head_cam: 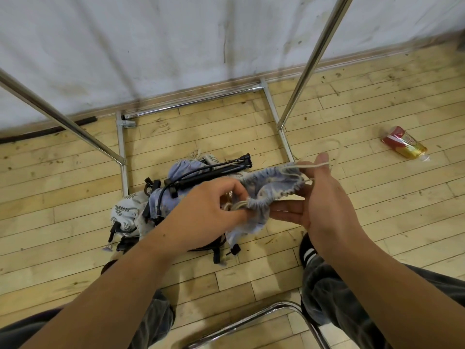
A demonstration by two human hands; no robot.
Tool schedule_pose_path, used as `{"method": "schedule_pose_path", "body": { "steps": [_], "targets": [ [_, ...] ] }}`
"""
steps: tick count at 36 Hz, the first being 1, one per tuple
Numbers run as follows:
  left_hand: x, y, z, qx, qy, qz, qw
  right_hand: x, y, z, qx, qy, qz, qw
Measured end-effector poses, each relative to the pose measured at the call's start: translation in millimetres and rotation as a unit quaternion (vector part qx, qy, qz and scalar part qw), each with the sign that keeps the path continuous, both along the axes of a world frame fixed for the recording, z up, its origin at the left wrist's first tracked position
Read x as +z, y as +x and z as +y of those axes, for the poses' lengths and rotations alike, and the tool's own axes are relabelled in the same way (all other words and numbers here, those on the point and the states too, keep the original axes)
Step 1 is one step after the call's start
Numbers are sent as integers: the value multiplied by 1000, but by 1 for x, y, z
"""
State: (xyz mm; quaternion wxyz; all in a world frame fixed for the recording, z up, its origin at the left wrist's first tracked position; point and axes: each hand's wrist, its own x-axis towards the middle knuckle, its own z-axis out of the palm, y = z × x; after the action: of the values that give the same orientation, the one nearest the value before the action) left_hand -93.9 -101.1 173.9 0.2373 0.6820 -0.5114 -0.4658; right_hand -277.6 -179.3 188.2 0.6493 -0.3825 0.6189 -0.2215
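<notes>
Chrome chair frame (pixel 276 308) sat nearest, below the knees. Above it, the pouch (pixel 266 187) was held mid-air between both hands, over the floor pile. Left hand (pixel 208 207) pinched the gathered rim plus cord ends. Right hand (pixel 319 205) was released, fingers mostly straight, cord (pixel 309 166) looped over one raised finger.

Status, my read: drawstring step midway. Mouth part-gathered, not cinched; couldn't tell if loosening or closing. Nothing visibly going in or out.

Pouch looked pale blue, thin cloth, puckered rim, limp body hanging below.

Pile (pixel 128 212) beyond held more printed pouches and black tripods (pixel 214 170), likely left to do. Rack (pixel 273 114) and bottle (pixel 403 145) lay further out.
</notes>
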Motion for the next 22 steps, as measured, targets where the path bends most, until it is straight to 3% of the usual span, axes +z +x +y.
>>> {"method": "schedule_pose_path", "body": {
  "steps": [11, 22],
  "targets": [
    [-8, 10, 1, 83, -16, -10, 996, 4, -4, -7, -52, -52, 54, 996],
    [-14, 17, -2, 147, -30, -33, 988, -3, -6, -10, -62, -37, 46, 996]
  ]
}}
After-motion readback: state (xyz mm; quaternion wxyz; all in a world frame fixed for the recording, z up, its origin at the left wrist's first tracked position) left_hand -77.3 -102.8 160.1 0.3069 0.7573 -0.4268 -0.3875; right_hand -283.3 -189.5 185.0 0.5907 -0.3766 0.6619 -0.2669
